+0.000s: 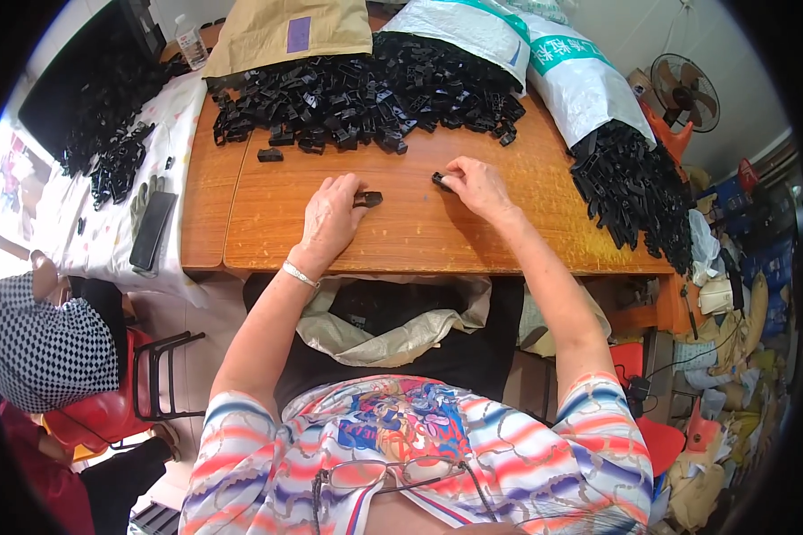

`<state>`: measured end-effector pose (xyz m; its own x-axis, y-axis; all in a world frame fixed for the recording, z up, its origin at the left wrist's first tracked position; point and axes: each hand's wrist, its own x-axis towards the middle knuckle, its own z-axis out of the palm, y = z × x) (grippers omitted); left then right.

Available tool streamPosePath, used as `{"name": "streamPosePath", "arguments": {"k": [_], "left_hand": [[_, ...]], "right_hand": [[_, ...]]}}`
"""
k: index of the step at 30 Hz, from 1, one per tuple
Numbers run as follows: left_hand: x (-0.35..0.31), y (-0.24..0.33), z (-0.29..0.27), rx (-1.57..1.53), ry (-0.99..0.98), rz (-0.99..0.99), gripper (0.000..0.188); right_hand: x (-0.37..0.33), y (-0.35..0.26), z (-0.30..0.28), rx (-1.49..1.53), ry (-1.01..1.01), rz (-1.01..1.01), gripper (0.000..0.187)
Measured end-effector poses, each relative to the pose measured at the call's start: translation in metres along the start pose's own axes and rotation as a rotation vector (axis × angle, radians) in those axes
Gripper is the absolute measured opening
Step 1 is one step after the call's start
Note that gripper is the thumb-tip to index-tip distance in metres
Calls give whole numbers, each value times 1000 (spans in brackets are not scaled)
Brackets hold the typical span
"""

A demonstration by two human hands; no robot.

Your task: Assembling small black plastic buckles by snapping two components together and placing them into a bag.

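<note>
Left fingers (351, 183) pinch a black part (371, 199); right fingers (456, 183) clamp a smaller black piece (438, 180).

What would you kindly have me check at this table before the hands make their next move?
1. Left hand has a piece: ok, a black part sits at its fingertips.
2. Right hand has a piece: ok, it pinches a small black piece.
3. More pieces close by: ok, a black heap lies beyond the hands.
4. Lap sack open: ok, its mouth gapes below the table edge.
5. Glasses worn: not ok, they hang at the chest.
6. Pieces free of flaws: cannot tell, they are too small here.
</note>
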<state>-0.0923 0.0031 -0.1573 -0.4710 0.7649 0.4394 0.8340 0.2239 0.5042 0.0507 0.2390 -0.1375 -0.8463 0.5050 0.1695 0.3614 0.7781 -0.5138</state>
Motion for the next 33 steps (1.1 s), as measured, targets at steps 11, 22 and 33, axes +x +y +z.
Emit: {"name": "streamPosePath", "arguments": {"k": [11, 22, 33], "left_hand": [[-3, -3, 2, -1, 45, -30, 27], [-3, 24, -5, -642, -161, -350, 24], [-24, 30, 3, -1102, -173, -436, 24]], "right_hand": [[-25, -43, 21, 83, 36, -237, 20], [-40, -87, 25, 136, 161, -514, 23], [-54, -76, 32, 484, -129, -189, 22]]}}
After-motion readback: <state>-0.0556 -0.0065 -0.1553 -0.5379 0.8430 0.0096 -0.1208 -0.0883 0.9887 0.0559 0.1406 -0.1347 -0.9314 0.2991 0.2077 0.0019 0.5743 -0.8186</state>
